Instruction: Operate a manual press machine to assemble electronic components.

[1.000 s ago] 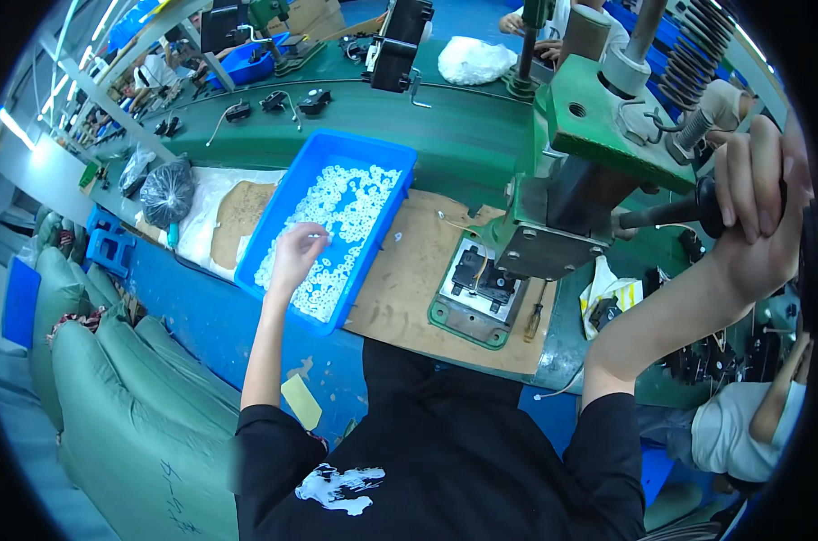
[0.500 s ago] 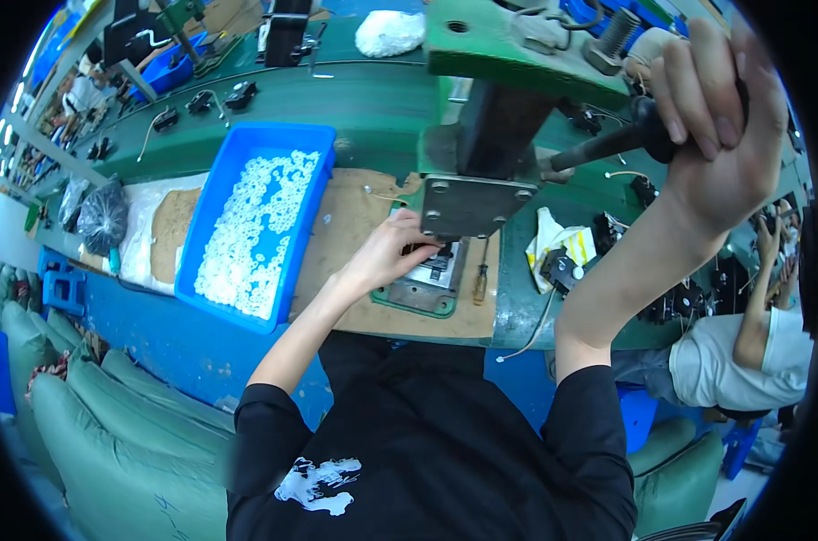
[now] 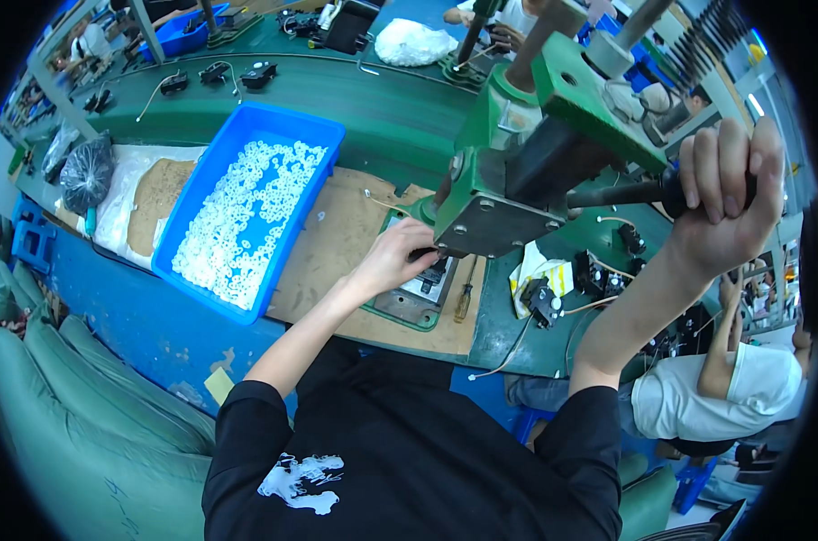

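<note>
My right hand (image 3: 726,203), raised at the right, is wrapped round the black grip of the press lever (image 3: 621,193). That lever runs into a green hand press (image 3: 503,203), whose dark square plate hangs over a fixture. My left hand (image 3: 398,257) reaches under the plate, fingers bent together at a small black part (image 3: 433,273) on the metal fixture (image 3: 418,307) with its green base. The fingertips are partly hidden there. Just right of the fixture lies a screwdriver (image 3: 464,302) with an amber handle.
Left of the press stands a blue tray (image 3: 329,153) of small white rings. Black units with wires (image 3: 544,302) lie on the right beside a white and yellow wrapper (image 3: 528,261). Green sacks (image 3: 84,415) fill the lower left. A person in white (image 3: 697,397) sits at right.
My right hand and the lever are lower in the picture. My left hand stays at the fixture under the press. The whole view has shifted and tilted a little.
</note>
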Demonstrator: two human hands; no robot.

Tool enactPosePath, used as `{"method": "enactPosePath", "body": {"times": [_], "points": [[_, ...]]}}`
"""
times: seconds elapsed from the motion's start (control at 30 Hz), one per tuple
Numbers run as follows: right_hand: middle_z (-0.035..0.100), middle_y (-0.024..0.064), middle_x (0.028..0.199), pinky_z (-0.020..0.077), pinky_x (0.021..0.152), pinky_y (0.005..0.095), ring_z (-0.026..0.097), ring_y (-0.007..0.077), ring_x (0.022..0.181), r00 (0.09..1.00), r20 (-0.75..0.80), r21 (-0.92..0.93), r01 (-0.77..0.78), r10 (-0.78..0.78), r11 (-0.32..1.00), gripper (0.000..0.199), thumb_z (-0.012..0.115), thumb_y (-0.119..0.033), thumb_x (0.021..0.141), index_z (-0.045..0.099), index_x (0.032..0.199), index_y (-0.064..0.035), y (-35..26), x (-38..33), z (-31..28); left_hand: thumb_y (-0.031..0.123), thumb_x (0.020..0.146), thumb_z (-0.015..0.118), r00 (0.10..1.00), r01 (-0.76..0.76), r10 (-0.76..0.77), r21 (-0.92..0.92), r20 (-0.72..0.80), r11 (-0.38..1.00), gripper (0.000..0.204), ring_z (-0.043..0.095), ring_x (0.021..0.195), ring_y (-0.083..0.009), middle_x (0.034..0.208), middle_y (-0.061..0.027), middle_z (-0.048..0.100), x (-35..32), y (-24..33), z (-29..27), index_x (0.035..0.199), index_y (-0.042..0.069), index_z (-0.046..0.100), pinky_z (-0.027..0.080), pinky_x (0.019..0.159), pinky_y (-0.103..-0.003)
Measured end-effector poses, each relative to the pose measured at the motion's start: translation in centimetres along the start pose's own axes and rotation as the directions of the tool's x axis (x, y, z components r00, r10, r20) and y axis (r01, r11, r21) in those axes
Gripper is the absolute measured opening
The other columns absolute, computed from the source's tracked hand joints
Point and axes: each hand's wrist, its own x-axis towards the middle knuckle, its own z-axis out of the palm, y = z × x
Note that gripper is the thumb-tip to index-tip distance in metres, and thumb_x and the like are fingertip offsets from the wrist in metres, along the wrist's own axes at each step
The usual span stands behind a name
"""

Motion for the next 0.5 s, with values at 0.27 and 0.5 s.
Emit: {"method": "enactPosePath", "body": {"times": [0.27,0.5], "points": [[0.067,0.0061,0.068,0.0459,0.045,0.0246,0.063,0.0168,0.053,0.666,0.739,0.244,-0.399,0.097,0.884,0.038,0.073,-0.042,0.085,0.063,0.074,-0.0080,-0.1,-3.6,1.6,0.001,0.069,0.055,0.993,0.034,-0.042,-0.072,-0.108,0.997,0.041,0.062,0.099,-0.0280,0.093,-0.0056,0.070,-1.4,0.1,-0.8,0.107,0.003,0.068,0.050,0.090,-0.041],[0.045,-0.0003,0.053,0.0421,0.042,0.0339,0.052,0.0193,0.045,0.337,0.711,-0.656,0.002,0.617,0.755,0.031,0.067,-0.031,0.081,0.048,0.062,-0.0135,-1.4,-12.2,9.6,0.003,0.067,0.056,0.993,0.003,-0.012,-0.082,-0.117,0.997,0.043,0.062,0.103,-0.0307,0.098,-0.0134,0.067,-1.7,-0.9,0.2,0.108,0.003,0.070,0.051,0.090,-0.042]]}}
